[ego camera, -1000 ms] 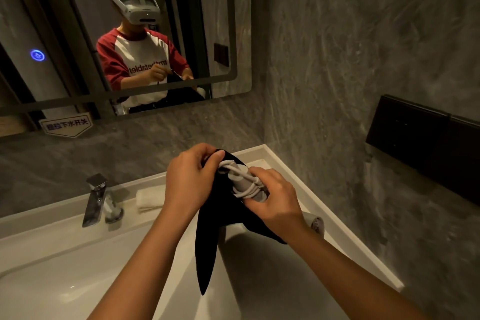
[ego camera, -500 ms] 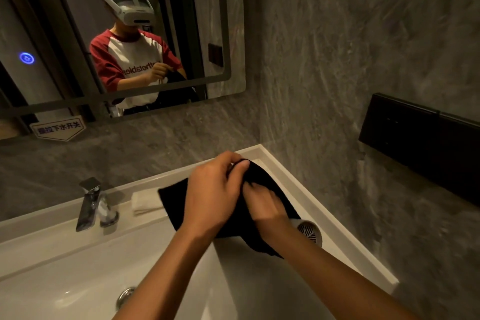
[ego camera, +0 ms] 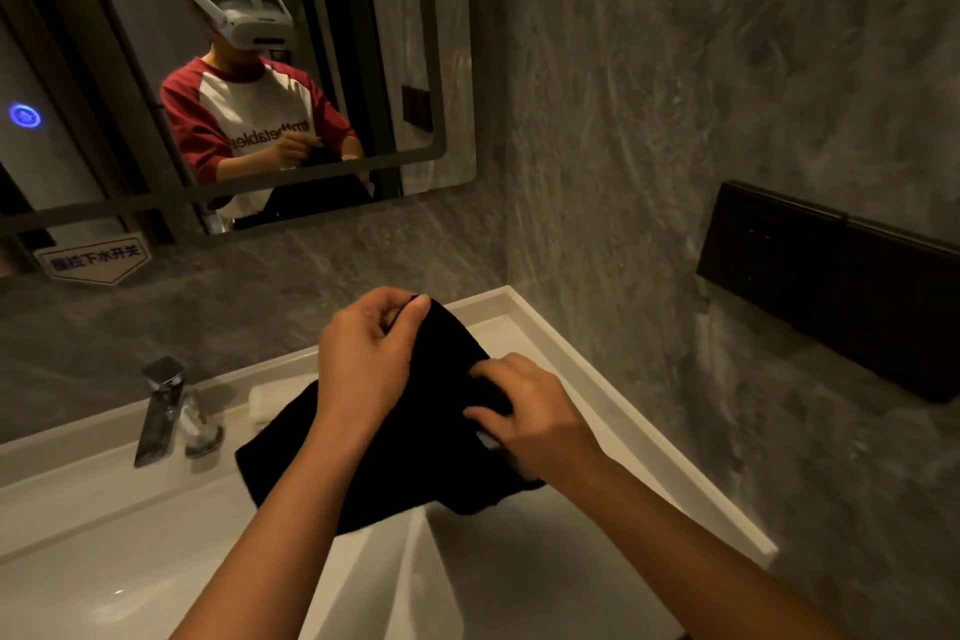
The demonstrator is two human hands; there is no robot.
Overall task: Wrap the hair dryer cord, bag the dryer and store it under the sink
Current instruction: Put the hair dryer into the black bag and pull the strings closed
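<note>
A black cloth bag [ego camera: 395, 463] hangs above the white sink [ego camera: 613, 411], held between both hands. My left hand [ego camera: 369, 364] pinches the bag's upper edge near its mouth. My right hand [ego camera: 535, 416] grips the bag's right side, fingers pressed into the fabric. The hair dryer is almost wholly hidden inside the bag; only a small pale sliver [ego camera: 488, 439] shows under my right fingers. The wrapped cord is out of sight.
A chrome faucet [ego camera: 161, 411] stands at the sink's back left, with a folded white towel [ego camera: 270, 398] beside it. A mirror [ego camera: 130, 16] hangs on the grey wall above. A black box [ego camera: 841, 286] is mounted on the right wall.
The dryer with its wrapped cord, visible a second ago, has gone into the black bag. The bag has been pulled up over it and now spreads wide between my hands.
</note>
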